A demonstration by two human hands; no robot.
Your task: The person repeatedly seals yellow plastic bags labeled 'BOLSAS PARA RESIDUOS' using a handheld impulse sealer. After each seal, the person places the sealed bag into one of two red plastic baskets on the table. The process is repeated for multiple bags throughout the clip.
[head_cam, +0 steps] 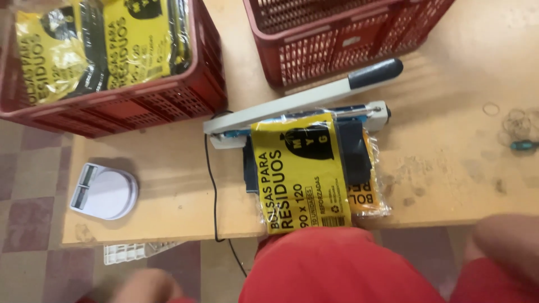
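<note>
Fingers: none clearly shown. The left hand is a blur at the bottom edge, low over the tiled floor, and whether it is clenched or loose cannot be told; the right hand is a blurred shape at the lower right edge, fingers likewise unreadable. Neither hand touches anything.

Item, centre of counter: a yellow-and-black packet of bags in clear wrap, lying flat with its top end under the raised arm of a heat sealer (grey arm, dark handle, lifted at an angle). A second packet lies partly beneath it, sticking out to the right.

Item, counter left: a small white kitchen scale, bare. A black cable runs from the sealer over the counter's front edge.

Item, rear left: a red crate holding more yellow packets. Rear right: a second red crate, contents not visible.

Item, far right: loose rubber bands and a small green-handled tool.

Step in hand, by judgement: the packet rests at the sealer with the arm up and both hands away (a pause between handlings). Any next handling would call for a hand brought up to the packet or the sealer handle.

Pose: both hands low and near the body, the person's red clothing filling the foreground.
</note>
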